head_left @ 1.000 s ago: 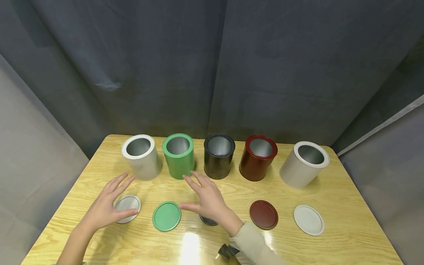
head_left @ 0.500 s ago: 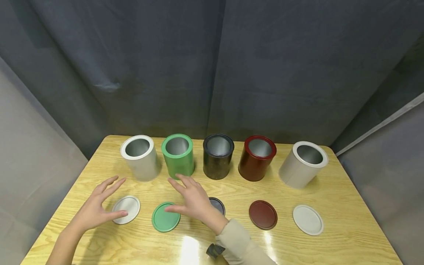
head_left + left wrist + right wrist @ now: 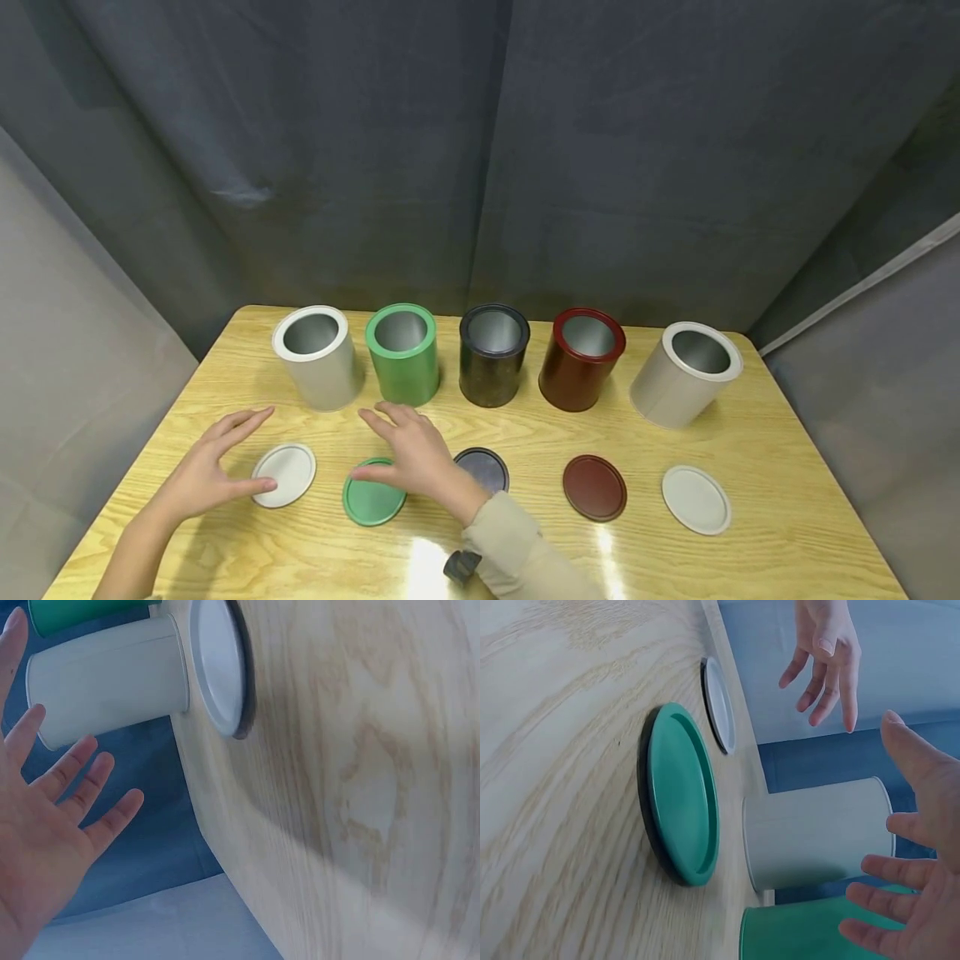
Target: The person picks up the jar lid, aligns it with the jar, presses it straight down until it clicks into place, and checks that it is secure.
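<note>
My left hand point(image 3: 208, 473) hovers just left of the white lid point(image 3: 291, 475) at the table's left, thumb and fingers spread, holding nothing. The left wrist view shows that palm with its fingers apart, the white can point(image 3: 112, 679) behind. Over the green lid point(image 3: 372, 500) hangs my right hand point(image 3: 420, 457), its thumb covering part of the lid's far side and its grip empty. In the right wrist view the green lid point(image 3: 681, 795) lies flat on the wood, apart from the fingers. Behind the hands stand the white can point(image 3: 324, 375) and the green can point(image 3: 407, 371), both uncovered.
Further right stand a black can point(image 3: 491, 371), a dark red can point(image 3: 573, 375) and an off-white can point(image 3: 671, 387), each open-topped. A black lid point(image 3: 487, 471), dark red lid point(image 3: 595, 489) and white lid point(image 3: 696, 500) lie before them. Dark curtains point(image 3: 360, 167) hang behind the table.
Both hands have drifted left and slightly toward the near side, still spread. The right hand has moved from beside the green lid to over it, uncovering most of the black lid. Cans and lids stay put.
</note>
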Motion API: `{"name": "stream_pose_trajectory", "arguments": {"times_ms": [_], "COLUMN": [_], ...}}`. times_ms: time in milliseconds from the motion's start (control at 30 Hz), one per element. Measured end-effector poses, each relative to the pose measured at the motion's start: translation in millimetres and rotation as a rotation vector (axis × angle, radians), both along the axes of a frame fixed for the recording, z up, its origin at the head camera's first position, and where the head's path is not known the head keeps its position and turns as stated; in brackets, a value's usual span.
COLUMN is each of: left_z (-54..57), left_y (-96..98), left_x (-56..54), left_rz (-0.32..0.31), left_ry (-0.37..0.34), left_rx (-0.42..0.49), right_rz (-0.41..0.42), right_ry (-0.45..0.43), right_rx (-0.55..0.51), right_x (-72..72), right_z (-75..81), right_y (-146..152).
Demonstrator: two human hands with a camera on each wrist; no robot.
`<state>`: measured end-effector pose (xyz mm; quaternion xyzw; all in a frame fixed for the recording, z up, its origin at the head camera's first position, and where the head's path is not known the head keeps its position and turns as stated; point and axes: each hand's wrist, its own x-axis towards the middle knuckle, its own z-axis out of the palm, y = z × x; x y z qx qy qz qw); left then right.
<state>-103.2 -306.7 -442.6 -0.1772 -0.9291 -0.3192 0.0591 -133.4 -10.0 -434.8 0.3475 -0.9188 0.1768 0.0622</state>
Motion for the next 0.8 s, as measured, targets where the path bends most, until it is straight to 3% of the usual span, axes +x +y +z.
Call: {"name": "stream_pose_trajectory", "arguments": {"times_ms": [300,567,800], "left_z": [-7.5,-16.3,-24.3], "left_y": [-10.1,-21.2,-31.1], "left_x": [-1.9,-3.0,-6.5], "left_rz": [0.010,0.032,-0.004], "left_ry": [0.028,-0.027,-0.024], "left_rx": [-0.016,-0.031,-0.035], "right_rz": [0.004,0.011,0.017], "right_ry": [-0.034,-0.105,-0.155], "right_rx": [-0.007,0.038,0.021], "right_x": [-5.6,-8.0,-10.0], "right_z": [-6.6,-10.7,-20.5], "right_y": [-14,-32,-47]}}
